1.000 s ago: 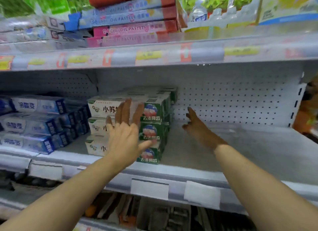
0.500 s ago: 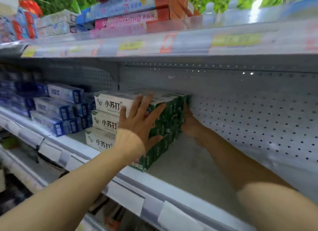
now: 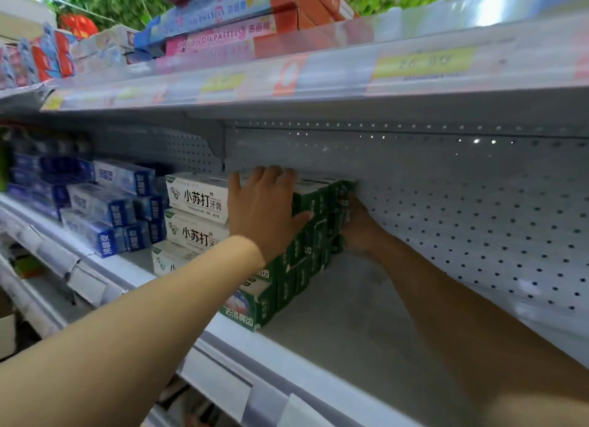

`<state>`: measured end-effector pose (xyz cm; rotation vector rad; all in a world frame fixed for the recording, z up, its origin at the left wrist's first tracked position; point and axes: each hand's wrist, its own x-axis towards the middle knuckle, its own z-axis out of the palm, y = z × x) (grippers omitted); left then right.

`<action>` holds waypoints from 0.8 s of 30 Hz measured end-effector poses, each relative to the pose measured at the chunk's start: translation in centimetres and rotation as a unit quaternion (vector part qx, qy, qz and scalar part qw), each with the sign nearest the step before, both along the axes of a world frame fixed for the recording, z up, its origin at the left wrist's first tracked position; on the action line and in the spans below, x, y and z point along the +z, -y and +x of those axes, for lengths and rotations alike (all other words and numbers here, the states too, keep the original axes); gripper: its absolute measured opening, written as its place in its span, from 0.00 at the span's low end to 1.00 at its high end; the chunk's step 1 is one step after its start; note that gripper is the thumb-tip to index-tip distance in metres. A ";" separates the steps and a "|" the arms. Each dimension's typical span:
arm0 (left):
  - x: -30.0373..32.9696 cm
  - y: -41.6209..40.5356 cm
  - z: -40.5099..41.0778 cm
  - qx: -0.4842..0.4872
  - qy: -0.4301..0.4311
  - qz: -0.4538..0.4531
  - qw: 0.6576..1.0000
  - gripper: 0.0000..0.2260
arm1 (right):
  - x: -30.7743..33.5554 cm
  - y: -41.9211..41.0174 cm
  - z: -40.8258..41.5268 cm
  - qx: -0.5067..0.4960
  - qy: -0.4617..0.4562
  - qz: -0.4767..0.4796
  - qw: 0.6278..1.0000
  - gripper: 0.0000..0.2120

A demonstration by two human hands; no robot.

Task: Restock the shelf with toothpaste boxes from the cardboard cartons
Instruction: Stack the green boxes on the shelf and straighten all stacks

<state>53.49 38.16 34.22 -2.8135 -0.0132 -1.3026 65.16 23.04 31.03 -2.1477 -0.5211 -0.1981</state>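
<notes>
Left hand: the left hand (image 3: 264, 210) lies flat against the front of the green stack (image 3: 306, 235), fingers straight and reaching over its top edge, thumb spread toward the box ends. It presses; it does not clutch anything.

Right hand: the right hand (image 3: 357, 229) is deep at the back of the shelf (image 3: 357, 324), against the rear end of the same stack, close to the pegboard (image 3: 478, 219). Its fingers are mostly hidden behind the boxes, so I cannot tell whether they are curled round a box or just pushing.

Toothpaste: the green-and-white boxes sit on the middle shelf in a block three high, running from the front lip back toward the pegboard. The white faces look front-left, the green ends to the right.

Neighbours: blue boxes (image 3: 105, 210) are stacked just to the left, near the green stack but apart from it. Pastel boxes (image 3: 223, 28) lie on the shelf above.

Done so far: one block of toothpaste looks to be in place, and both hands seem to be squaring it up.

Left to do: the shelf floor to the right of the stack is bare a long way along, so I would judge the restocking well short of finished. No carton shows plainly from here.
</notes>
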 end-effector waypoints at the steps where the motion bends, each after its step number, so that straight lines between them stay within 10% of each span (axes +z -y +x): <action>1: 0.3 0.1 0.4 0.019 -0.009 0.003 1.000 0.27 | -0.1 -0.1 0.2 -0.001 0.000 -0.007 1.000 0.40; 24: 1.6 -1.7 1.3 -0.120 0.021 -0.146 0.982 0.18 | 2.0 0.5 4.0 -0.043 -0.014 0.158 0.986 0.26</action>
